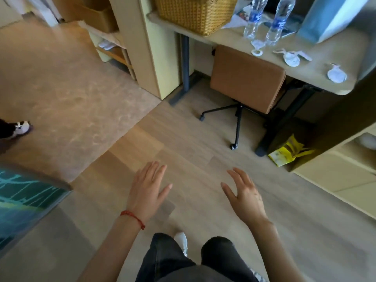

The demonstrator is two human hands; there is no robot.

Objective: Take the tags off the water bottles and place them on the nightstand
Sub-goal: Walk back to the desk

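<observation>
Two clear water bottles with blue labels stand on the desk [305, 76] at the upper right, the left bottle [254, 17] beside the right bottle [279, 21]. Several white round tags lie on the desk in front of them: one [257, 47] at the bottles' feet, one [292, 58] further right, one [336, 75] near the desk's corner. My left hand [148, 190] and my right hand [244, 196] hover over the floor, fingers spread, holding nothing, far from the desk.
A wicker basket [195, 15] sits on the desk's left end, a blue-white bag [329, 17] on its right. A brown swivel chair [246, 78] is tucked under the desk. A yellow packet [289, 151] lies on the floor. Another person's shoe [22, 127] shows at the left.
</observation>
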